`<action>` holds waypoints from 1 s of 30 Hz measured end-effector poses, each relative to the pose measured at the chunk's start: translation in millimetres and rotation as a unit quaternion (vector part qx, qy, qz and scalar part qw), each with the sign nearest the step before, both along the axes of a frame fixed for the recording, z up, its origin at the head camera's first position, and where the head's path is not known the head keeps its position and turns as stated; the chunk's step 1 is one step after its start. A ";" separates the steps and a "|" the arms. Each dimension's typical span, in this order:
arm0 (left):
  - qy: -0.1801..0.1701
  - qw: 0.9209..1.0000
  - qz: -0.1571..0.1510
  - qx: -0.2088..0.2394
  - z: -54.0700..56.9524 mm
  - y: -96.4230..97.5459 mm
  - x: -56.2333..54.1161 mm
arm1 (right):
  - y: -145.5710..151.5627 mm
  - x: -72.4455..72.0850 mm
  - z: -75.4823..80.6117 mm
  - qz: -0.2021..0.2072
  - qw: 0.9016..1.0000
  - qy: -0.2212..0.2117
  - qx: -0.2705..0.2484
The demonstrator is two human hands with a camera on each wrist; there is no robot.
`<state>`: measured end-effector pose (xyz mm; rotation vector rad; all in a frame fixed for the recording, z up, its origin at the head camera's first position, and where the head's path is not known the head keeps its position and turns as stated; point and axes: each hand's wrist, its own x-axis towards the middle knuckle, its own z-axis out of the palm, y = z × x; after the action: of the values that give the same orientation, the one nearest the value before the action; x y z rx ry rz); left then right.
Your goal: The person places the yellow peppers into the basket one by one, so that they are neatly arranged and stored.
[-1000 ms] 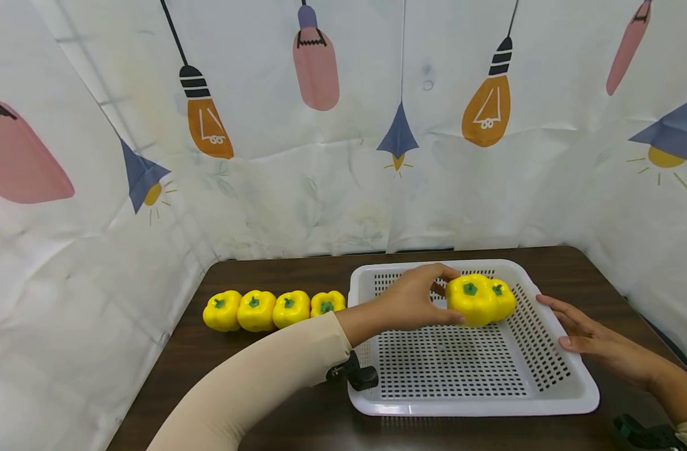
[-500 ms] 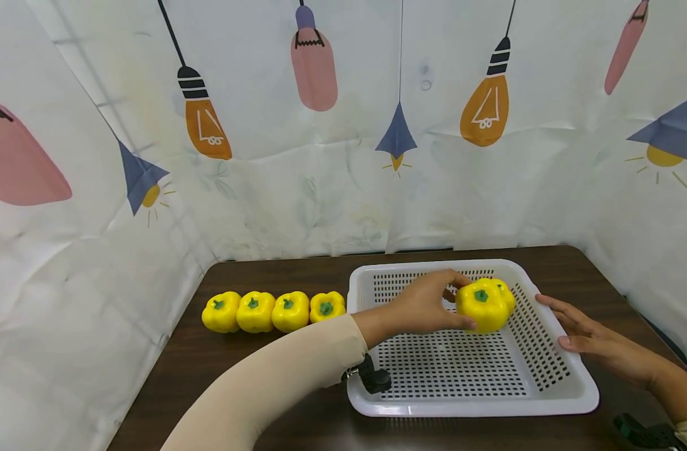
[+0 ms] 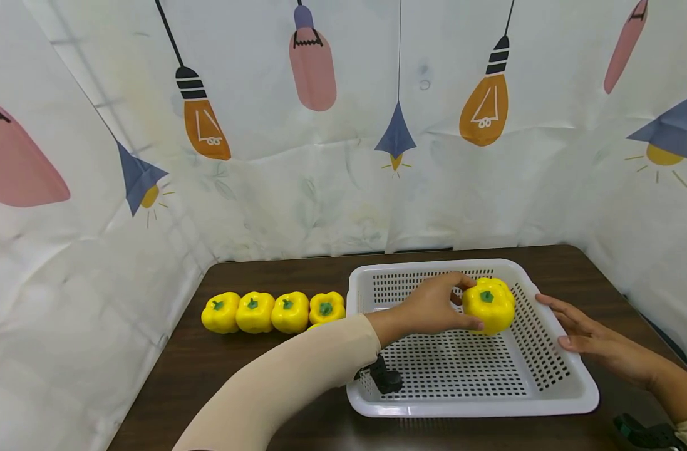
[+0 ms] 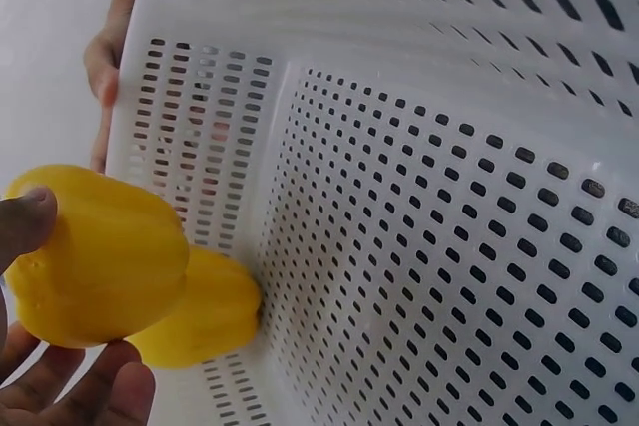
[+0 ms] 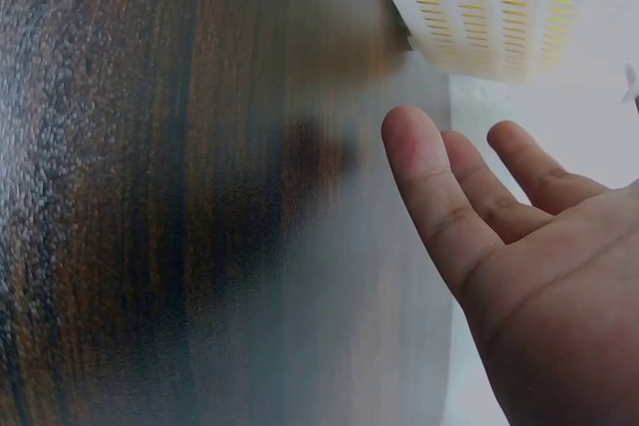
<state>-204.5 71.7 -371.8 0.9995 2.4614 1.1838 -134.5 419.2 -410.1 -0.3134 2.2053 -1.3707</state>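
Note:
My left hand (image 3: 436, 305) holds a yellow bell pepper (image 3: 492, 307) with a green stem between thumb and fingers, over the right part of a white slotted plastic basket (image 3: 461, 408). In the left wrist view the held pepper (image 4: 105, 256) partly covers a second yellow bell pepper (image 4: 215, 311) inside the basket, by its end wall. That second pepper is almost wholly hidden in the head view. My right hand (image 3: 608, 344) touches the basket's right rim with thumb and fingertip. Its other fingers (image 5: 439, 197) stretch out loosely below the basket in the right wrist view.
Several more yellow bell peppers (image 3: 255, 312) stand in a row on the dark wooden table (image 3: 168, 382), left of the basket. My left sleeve (image 3: 298, 369) crosses in front and partly hides one. A printed white cloth (image 3: 320, 188) hangs behind the table.
My left hand has moved right and slightly down with the held pepper, which now covers most of the pepper behind it. My right hand stays at the rim.

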 end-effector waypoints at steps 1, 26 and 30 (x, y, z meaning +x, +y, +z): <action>0.000 1.000 0.000 0.000 -0.6 1.3 -0.2 | 0.5 -0.2 -0.2 0.001 1.000 -0.001 -0.002; 0.019 0.998 0.001 -0.061 -14.3 29.3 6.5 | 2.2 -0.5 -1.5 0.003 1.000 -0.002 -0.016; 0.023 0.997 0.004 -0.072 -16.0 32.6 6.4 | 3.0 -1.0 -2.0 0.004 1.000 0.003 -0.009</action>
<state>-198.1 104.3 -387.8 0.9868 2.5465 0.9789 -135.5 422.3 -412.2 -0.3323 2.1966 -1.3875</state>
